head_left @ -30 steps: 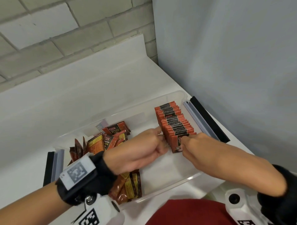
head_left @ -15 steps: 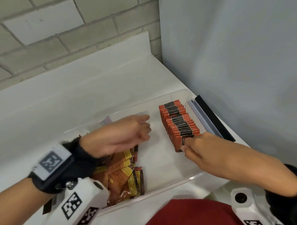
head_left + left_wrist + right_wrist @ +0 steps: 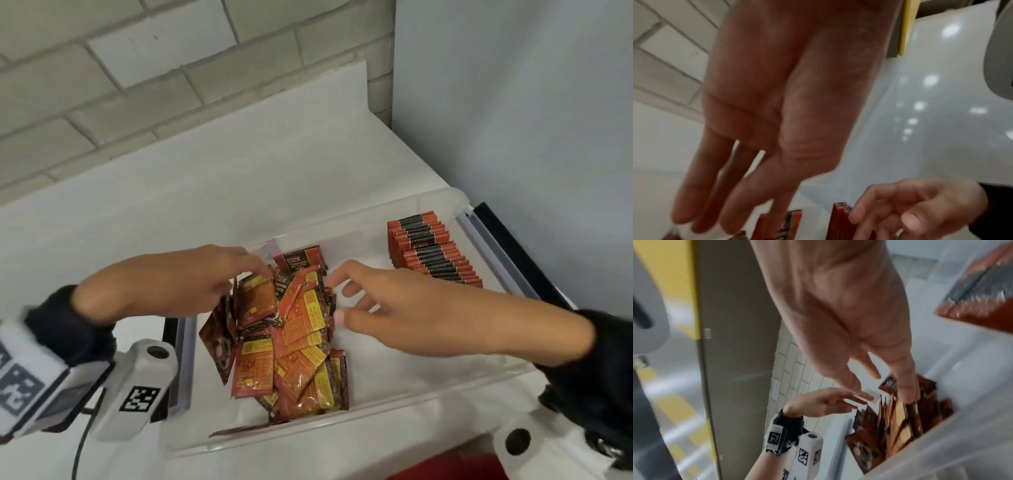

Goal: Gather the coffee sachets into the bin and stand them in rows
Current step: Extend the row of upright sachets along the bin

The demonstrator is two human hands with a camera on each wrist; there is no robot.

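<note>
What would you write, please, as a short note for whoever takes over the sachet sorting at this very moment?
Left hand: fingers straight, tips at the top edge of the loose sachet pile; holds nothing that I can see.
Right hand: open, fingers spread, reaching toward the pile from the right; holds nothing.
Things: all sachets in view are inside the clear bin. The pile lies jumbled at its left end; a standing row sits at its right end, against the far wall.
Done: one neat row of upright sachets.
Left: pick up the jumbled sachets in batches and stand them in further rows beside the first.

Left hand (image 3: 212,277) fingertips hidden behind loose sachets (image 3: 294,342).
</note>
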